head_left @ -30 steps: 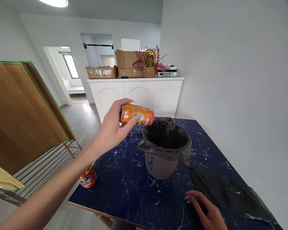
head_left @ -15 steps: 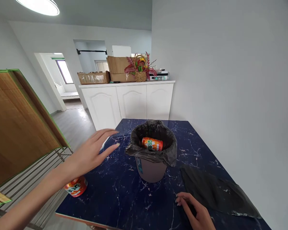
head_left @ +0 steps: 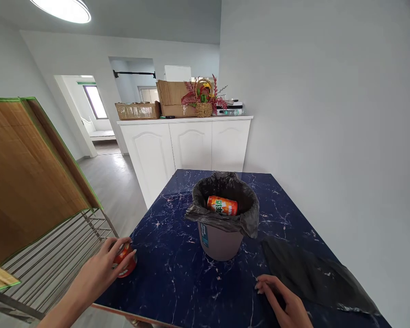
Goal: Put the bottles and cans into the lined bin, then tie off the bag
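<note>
In the head view, the left hand (head_left: 99,268) is at the left edge of the tabletop (head_left: 181,273), its fingers and thumb bent around a red can (head_left: 131,266). This grip is closed on the can, but I cannot tell how firmly. The hand covers much of the can, so its label is hard to read.

A second can (head_left: 222,206) lies on its side in the bin (head_left: 222,246), inside the black liner (head_left: 225,224). The front rim of the liner hides its lower part, and the bottom of the bin cannot be seen.

The right hand (head_left: 285,303), cut off by the lower edge, rests beside a flat black bag (head_left: 314,275). Its fingers are loosely curled; the palm is hidden, so I cannot tell whether it holds something.
</note>
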`<act>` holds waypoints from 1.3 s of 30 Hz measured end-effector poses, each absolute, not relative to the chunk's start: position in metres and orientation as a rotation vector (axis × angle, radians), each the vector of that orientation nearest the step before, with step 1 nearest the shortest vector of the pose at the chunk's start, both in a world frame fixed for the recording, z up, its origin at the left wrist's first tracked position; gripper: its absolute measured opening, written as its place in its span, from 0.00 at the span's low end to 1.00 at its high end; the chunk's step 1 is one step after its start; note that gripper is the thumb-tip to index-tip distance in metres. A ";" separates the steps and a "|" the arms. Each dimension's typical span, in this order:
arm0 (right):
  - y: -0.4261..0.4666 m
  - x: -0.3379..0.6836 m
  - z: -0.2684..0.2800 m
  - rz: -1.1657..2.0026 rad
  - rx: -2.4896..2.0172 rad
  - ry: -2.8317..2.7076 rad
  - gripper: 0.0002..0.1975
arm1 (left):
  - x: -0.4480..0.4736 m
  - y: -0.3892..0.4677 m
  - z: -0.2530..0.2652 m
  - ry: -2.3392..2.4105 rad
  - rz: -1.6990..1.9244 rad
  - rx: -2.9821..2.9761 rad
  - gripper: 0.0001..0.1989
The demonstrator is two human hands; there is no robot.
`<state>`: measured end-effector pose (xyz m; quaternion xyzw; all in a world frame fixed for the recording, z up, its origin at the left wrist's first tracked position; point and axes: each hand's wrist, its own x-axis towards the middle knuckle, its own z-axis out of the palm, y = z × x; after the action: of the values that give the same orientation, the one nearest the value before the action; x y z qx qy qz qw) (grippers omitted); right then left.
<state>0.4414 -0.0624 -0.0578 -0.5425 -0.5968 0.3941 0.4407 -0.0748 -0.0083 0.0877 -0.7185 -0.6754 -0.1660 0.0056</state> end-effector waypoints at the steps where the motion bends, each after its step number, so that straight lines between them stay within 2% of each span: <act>1: -0.062 0.441 -0.057 0.970 -1.349 -1.478 0.21 | -0.067 -0.005 0.093 -2.101 -0.561 -2.272 0.25; 3: -0.062 0.440 -0.055 0.961 -1.341 -1.473 0.20 | -0.049 0.004 0.112 -2.083 -0.748 -2.259 0.25; 7: -0.063 0.437 -0.051 0.937 -1.333 -1.490 0.20 | 0.012 0.019 0.174 -1.952 -1.419 -2.056 0.25; 9: -0.063 0.436 -0.050 0.917 -1.349 -1.498 0.20 | 0.054 0.029 0.205 -1.793 -1.655 -2.142 0.24; 12: -0.063 0.436 -0.049 0.898 -1.364 -1.500 0.20 | 0.117 0.051 0.233 -1.486 -1.748 -2.537 0.23; 16: -0.062 0.437 -0.051 0.909 -1.354 -1.491 0.20 | 0.167 0.086 0.229 -1.351 -1.449 -2.945 0.27; 19: -0.062 0.437 -0.054 0.951 -1.336 -1.451 0.19 | 0.166 0.099 0.214 -1.391 -1.401 -2.895 0.29; 24: -0.061 0.438 -0.057 0.976 -1.325 -1.443 0.18 | 0.109 0.103 0.165 -1.730 -1.827 -2.357 0.25; 27: -0.059 0.440 -0.062 1.004 -1.342 -1.450 0.18 | 0.055 0.103 0.105 -1.972 -1.489 -2.334 0.26; 33: -0.058 0.444 -0.070 1.000 -1.361 -1.470 0.18 | -0.033 0.081 -0.020 -1.903 -0.676 -2.423 0.34; 36: -0.058 0.444 -0.069 0.975 -1.358 -1.472 0.17 | -0.046 0.066 -0.046 -1.817 -0.534 -2.372 0.33; 39: -0.056 0.445 -0.067 0.950 -1.359 -1.478 0.17 | -0.047 0.060 -0.050 -1.775 -0.478 -2.335 0.33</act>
<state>0.4453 -0.0564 -0.0668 -0.5480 -0.5961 0.3834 0.4443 -0.0471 0.0601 -0.0502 -0.7830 -0.5950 -0.1603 0.0848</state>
